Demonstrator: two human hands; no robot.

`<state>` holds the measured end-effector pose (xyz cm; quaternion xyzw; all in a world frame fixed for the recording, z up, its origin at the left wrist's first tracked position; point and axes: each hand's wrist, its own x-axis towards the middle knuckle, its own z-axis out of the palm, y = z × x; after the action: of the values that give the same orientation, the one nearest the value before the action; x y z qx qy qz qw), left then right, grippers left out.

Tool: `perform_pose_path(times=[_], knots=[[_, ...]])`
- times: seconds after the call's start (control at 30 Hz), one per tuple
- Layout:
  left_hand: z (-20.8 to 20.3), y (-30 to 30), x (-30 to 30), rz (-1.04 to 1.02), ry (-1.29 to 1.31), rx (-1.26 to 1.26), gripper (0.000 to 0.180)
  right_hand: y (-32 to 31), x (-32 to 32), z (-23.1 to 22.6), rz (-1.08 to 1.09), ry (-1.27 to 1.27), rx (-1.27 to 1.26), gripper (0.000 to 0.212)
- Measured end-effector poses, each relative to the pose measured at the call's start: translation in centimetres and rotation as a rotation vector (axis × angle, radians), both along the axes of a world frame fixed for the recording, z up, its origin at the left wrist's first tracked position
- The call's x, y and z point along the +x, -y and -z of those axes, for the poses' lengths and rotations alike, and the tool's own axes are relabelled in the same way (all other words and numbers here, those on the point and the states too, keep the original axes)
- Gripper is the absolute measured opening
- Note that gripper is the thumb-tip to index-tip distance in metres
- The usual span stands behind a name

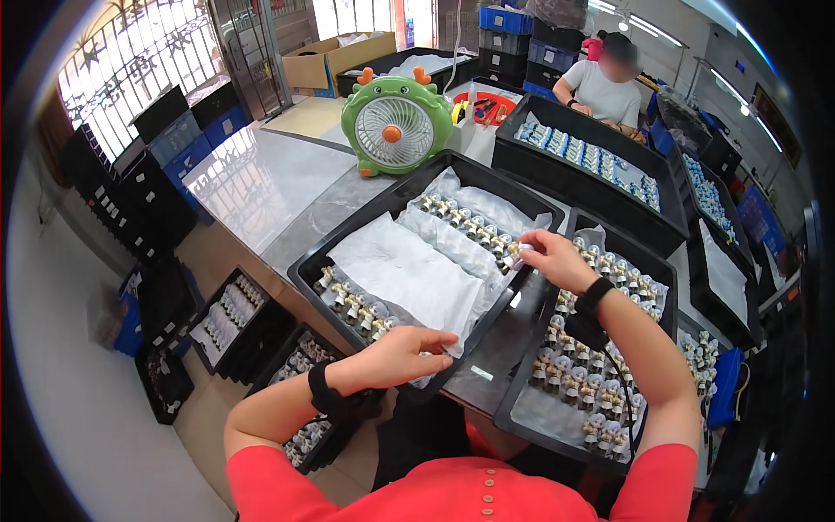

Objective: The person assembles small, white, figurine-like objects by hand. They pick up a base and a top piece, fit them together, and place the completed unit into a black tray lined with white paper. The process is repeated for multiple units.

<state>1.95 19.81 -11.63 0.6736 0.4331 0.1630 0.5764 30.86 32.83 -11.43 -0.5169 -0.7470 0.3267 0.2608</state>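
Observation:
In front of me a black tray (307, 257) holds rows of small white-and-gold figurines separated by thin white sheets. My left hand (402, 355) is closed at the tray's near edge, with its thumb and fingertips pinching the corner of a white sheet (404, 270). That sheet lies over the middle of the tray, beside a near row of figurines (355, 304). At the tray's right side, my right hand (558, 260) pinches a small figurine (520, 250) at the end of the far row. Its fingers partly cover that figurine.
A second black tray (532, 426) full of similar figurines stands at right. Beyond are a green fan (396, 126) and a deep black bin (557, 178) of blue-and-white figurines. A co-worker (606, 87) sits at the back right. More filled trays (228, 320) stand low at left.

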Motion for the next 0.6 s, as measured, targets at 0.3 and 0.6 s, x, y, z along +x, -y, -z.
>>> perform_pose_path(times=[0.3, 0.6], knots=[[-2.1, -0.2, -0.4, 0.216, -0.306, 0.230, 0.042, -4.6, -2.6, 3.0, 0.014, 0.503, -0.044, 0.020], [-4.3, -0.9, 0.2, 0.172, -0.265, 0.579, 0.033, -4.4, -2.7, 4.2, 0.046, 0.662, -0.027, 0.018]])
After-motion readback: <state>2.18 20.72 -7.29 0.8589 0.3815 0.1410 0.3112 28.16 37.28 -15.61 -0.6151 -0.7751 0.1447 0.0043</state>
